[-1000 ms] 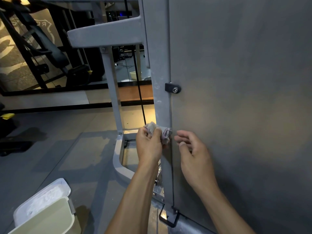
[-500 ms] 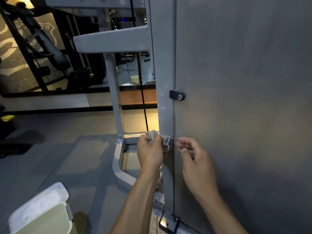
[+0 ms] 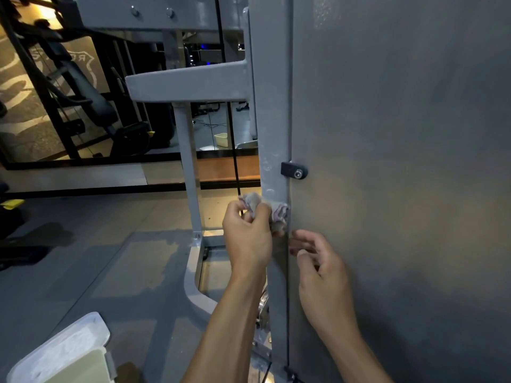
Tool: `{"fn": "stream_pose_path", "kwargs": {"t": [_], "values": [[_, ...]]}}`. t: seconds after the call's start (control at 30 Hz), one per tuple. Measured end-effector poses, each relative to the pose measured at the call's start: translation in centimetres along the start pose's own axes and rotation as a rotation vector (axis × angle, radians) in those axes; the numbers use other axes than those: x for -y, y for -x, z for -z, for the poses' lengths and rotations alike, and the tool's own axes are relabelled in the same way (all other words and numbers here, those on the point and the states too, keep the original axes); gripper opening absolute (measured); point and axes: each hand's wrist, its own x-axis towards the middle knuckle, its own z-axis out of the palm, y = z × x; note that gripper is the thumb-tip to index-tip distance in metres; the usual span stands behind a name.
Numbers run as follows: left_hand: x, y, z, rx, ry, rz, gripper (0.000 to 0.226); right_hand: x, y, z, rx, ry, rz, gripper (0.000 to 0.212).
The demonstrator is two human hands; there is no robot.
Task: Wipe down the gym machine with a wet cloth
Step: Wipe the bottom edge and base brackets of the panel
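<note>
The grey floor [image 3: 91,272] is carrying the machine's curved base [image 3: 193,283] in the middle, and a pale lidded bin [image 3: 66,355] is sitting at the near left.

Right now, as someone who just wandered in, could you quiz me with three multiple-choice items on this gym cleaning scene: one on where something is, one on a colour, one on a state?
1. Where is the cloth pressed?
A. On the grey upright post, below the black latch
B. On the floor beside the bin
C. On top of the crossbar

2. What colour is the latch on the panel's edge?
A. Yellow
B. Black
C. White

3. What is the right hand doing?
A. Gripping the cloth
B. Turning the latch
C. Holding nothing, fingers loosely bent beside the panel

Answers:
1 A: the cloth sits bunched against the upright post, under the latch.
2 B: the latch is black with a small silver centre.
3 C: the left hand grips the cloth, while the right hand holds nothing by the panel.
</note>
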Motion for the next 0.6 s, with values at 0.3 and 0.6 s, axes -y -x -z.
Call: {"fn": "stream_pose_path", "kwargs": {"t": [0.3,0.6], "values": [[0.8,0.5,0.1,-0.038,-0.034,0.009,0.011,0.3,-0.1,0.0,-0.003,-0.022,0.013,0.041],[-1.3,-0.1,-0.9,0.001,0.048,-0.080,0.006,0.4,-0.3,0.1,-0.019,-0.027,0.016,0.040]]}}
